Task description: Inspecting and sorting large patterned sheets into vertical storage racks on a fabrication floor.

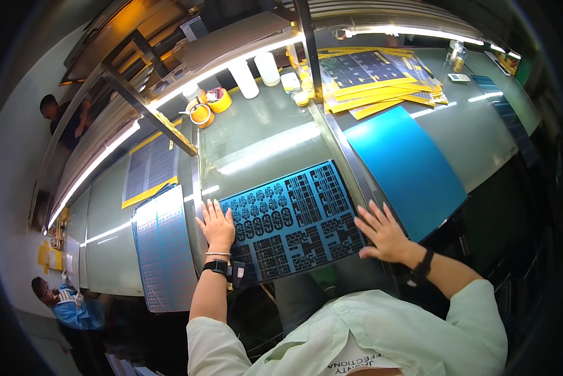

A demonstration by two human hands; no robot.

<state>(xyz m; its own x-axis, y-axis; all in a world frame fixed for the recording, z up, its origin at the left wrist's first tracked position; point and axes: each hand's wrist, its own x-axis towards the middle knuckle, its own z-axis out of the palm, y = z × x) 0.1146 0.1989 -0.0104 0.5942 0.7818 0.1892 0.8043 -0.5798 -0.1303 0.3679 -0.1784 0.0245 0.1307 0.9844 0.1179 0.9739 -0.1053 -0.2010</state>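
In front of me a blue panel (314, 255) with black circuit-like patterns lies on the glass-topped bench (263, 135), its near edge at the bench's front. My left hand (217, 225) rests on the panel's left edge, palm down with fingers stretched forward. At the right edge is my right hand (384, 233), fingers spread, its fingertips beside the panel's corner area. Whether the right fingers touch the panel, I cannot tell. Neither hand grips anything. To the right of that hand lies a plain bright blue sheet (407, 169).
Left of me sits a stack of patterned panels (162, 250). Yellow-edged films (375, 78) are piled at the back right. White bottles (244, 79) and orange tape rolls (201, 115) stand at the back. A metal post (308, 44) rises there. A person in blue (74, 310) is far left.
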